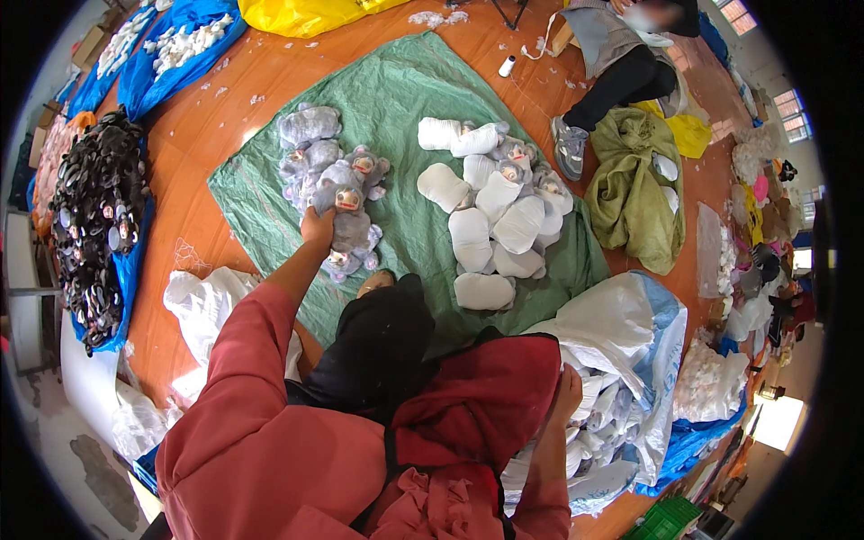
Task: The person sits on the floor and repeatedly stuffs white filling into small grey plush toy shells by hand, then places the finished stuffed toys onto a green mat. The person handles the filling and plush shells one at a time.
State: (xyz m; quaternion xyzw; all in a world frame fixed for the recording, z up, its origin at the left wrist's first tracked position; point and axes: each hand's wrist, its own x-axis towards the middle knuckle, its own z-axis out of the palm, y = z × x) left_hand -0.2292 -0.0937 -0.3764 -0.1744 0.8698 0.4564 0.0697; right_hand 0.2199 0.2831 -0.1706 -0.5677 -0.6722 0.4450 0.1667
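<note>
Apparently, the work is midway, as a judgement from how things lie; a left cluster of grey plush toys (310,126), some with faces showing, and a right cluster of toys with white sides (520,224) are laid out; many more white and grey pieces (587,434) lie bunched in the sack (601,317) by the wearer's right side, so plenty seems left. The left hand (316,229) is curled around the edge of one grey toy (347,201), at the near side of the left cluster; the right hand (568,393) is beside the sack's mouth, at the edge of red cloth (481,396), its fingers partly hidden; whether it grips anything cannot be told.

Underneath both clusters spreads a creased green sheet (396,101), over a shiny orange-brown floor (193,148); a heap of dark pieces (97,229) lies on blue plastic at far left; at upper right sit another person (621,90), a white spool (507,66) and an olive sack (630,193); windows (792,115) line the right wall.
</note>
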